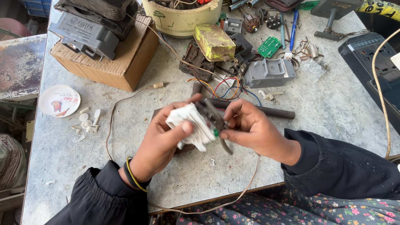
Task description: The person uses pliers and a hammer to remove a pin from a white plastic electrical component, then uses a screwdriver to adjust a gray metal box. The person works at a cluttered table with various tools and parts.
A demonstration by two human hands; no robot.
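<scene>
Grey and mottled, the counter (333, 108) is crowded with parts and scrap. At the far left a small round white lid (59, 101) is seen, with a few white plastic bits (88, 123) just beside it. Behind these a cardboard box (112, 62) is topped by a grey motor housing (89, 29). A thin brown wire (111, 125) is trailed from the box across the counter and down past the near edge.

Near the middle, the left hand (160, 141) is closed around a white plastic switch block (191, 125), with the thumb pressed on its front and the fingers (183, 106) wrapped behind it. The block is held above the counter, just over a dark tube (271, 111). Touching the block on its right side, dark metal pliers (216, 125) are gripped by the right hand (250, 127), whose fingers are curled shut on the handles; a small green part is seen at the block's lower right edge.

Further back, a yellow block (214, 41), a cream tub (183, 18), a green circuit board (269, 46) and a grey plastic casing (268, 73) are laid out. At the far right a black socket panel (371, 54) is crossed by a pale cable (377, 83).
</scene>
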